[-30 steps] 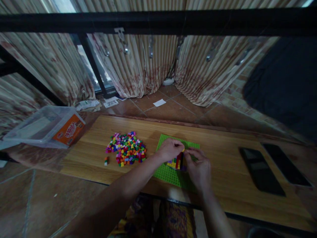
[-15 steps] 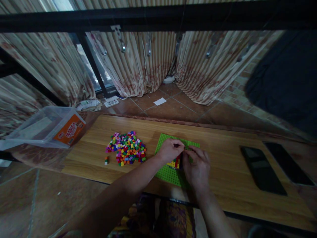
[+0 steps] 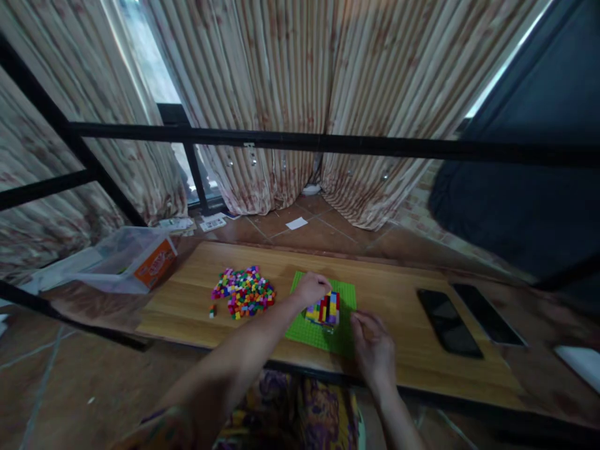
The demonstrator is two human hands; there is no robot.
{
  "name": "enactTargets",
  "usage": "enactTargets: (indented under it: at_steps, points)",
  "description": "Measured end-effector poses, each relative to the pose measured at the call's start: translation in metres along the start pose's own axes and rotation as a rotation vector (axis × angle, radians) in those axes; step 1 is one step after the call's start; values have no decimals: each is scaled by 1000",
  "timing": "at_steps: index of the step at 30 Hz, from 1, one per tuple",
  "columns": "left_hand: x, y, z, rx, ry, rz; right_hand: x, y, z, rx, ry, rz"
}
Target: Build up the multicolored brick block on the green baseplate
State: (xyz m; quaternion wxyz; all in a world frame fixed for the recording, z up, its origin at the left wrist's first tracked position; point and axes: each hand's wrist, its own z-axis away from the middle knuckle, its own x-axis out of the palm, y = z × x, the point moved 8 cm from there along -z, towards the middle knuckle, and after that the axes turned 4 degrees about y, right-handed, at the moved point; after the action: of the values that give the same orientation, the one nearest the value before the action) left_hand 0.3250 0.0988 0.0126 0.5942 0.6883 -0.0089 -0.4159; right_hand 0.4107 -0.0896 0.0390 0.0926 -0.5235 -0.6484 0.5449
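A multicoloured brick build [image 3: 323, 309] sits on a green studded baseplate [image 3: 316, 340] on the wooden table. My left hand [image 3: 313, 289] is at the build's far side, thumb and fingers pinched together. A bit of yellow shows at its fingertips, but I cannot tell whether it is held or part of the build. My right hand [image 3: 375, 350] rests by the baseplate's right edge, apart from the build. Its fingers curl loosely, with a gap to the thumb and nothing visible between them. To the left lies a pile of small coloured bricks [image 3: 246, 292].
A small orange, green and white brick piece [image 3: 212, 311] lies apart from the pile. A clear plastic bin [image 3: 117, 275] with an orange label stands at the far left. Two dark phone-like slabs [image 3: 449, 322] lie at the right. A black rail [image 3: 300, 141] crosses before the curtains.
My right hand has drawn away from the build toward the baseplate's right edge. The left hand stays at the build, now uncovering more of it. The view has tilted upward.
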Motion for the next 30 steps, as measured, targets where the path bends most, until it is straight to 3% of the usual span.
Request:
enactTargets:
  at_steps: [4, 8, 13, 17, 19, 21, 26, 30]
  points:
    - [-5, 7, 6, -4, 24, -74, -18, -2, 16, 67, -52, -46]
    - [-10, 17, 12, 9, 55, -134, -34, -5, 27, 47, -80, -42]
    - [-18, 29, 22, 53, 87, -187, -37, 2, 39, 31, -100, -35]
    - [-31, 34, 45, 94, 162, -164, -14, -1, 55, 5, -172, -46]
    - [-41, 30, 68, 126, 214, -123, 2, -7, 64, -8, -213, -43]
    - [-57, 25, 102, 240, 322, 9, 19, -18, 75, -34, -267, -47]
    - [-92, -35, 186, 213, 429, 3, 65, -62, 88, -169, -402, -83]
    - [-136, -87, 217, 91, 592, -117, 113, -99, 76, -291, -449, -51]
